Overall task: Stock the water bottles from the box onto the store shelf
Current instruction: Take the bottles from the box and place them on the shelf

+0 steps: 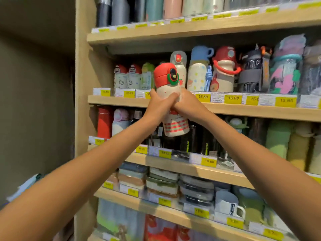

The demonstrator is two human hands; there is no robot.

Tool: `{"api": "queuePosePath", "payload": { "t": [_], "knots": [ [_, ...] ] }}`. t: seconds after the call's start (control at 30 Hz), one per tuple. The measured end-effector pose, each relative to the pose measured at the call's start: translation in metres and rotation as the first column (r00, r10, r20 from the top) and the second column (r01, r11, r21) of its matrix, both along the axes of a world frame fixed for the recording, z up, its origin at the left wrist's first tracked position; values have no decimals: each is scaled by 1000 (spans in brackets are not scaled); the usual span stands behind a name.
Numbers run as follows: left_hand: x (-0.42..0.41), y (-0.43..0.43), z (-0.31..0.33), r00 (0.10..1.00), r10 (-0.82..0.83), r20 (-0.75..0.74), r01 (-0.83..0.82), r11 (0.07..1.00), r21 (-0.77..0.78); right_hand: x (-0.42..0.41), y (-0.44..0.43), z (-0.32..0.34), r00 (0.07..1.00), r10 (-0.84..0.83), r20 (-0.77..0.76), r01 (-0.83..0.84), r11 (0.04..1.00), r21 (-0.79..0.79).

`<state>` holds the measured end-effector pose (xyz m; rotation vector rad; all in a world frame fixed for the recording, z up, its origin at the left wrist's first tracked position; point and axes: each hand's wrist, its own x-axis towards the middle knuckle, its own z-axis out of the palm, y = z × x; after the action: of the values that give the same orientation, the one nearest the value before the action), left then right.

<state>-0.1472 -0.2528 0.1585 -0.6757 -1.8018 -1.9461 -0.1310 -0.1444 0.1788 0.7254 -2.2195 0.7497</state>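
Bottle raised at the shelf

We grip the red-capped bottle [171, 94] with left hand [160, 103] and right hand [186, 103], fingers wrapped, before the shelf [243, 110].

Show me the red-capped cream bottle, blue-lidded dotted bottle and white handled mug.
red-capped cream bottle [161, 76]: head view, red cap.
blue-lidded dotted bottle [196, 79]: head view, dotted body.
white handled mug [224, 203]: head view, side wall.

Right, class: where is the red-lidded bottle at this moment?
Head view, centre: left hand and right hand hold the red-lidded bottle in front of the second shelf, near the green bottle.
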Motion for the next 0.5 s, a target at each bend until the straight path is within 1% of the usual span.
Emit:
{"api": "queuePosePath", "payload": {
  "t": [0.1,0.17,0.23,0.3,0.37,0.43,0.5],
  "knots": [
    [-18,-29,19,998,14,-63,-15,1000,-14,-13,-27,18,1000,26,5,-26,1000,2],
    [-32,-42,30,996,-36,-84,36,999,-10,-18,-40,30,1000,30,6,-30,999,-28],
    [-43,-51,45,985,-82,-149,85,996,12,-25,-46,42,1000,-3,7,4,999,-45],
    [-51,-58,59,978,-81,-194,87,996,24,-30,-45,46,995,-97,0,97,995,-33],
    [-62,-64,72,969,-57,-239,76,995,71,-36,-38,46,972,-223,-74,220,974,-48],
    [-75,-73,86,963,-49,-264,73,994,82,-49,-30,49,917,-367,-157,355,930,-101],
    [-85,-76,98,949,-40,-314,70,994,84,-60,-22,50,861,-463,-211,429,883,-191]
  ]
}}
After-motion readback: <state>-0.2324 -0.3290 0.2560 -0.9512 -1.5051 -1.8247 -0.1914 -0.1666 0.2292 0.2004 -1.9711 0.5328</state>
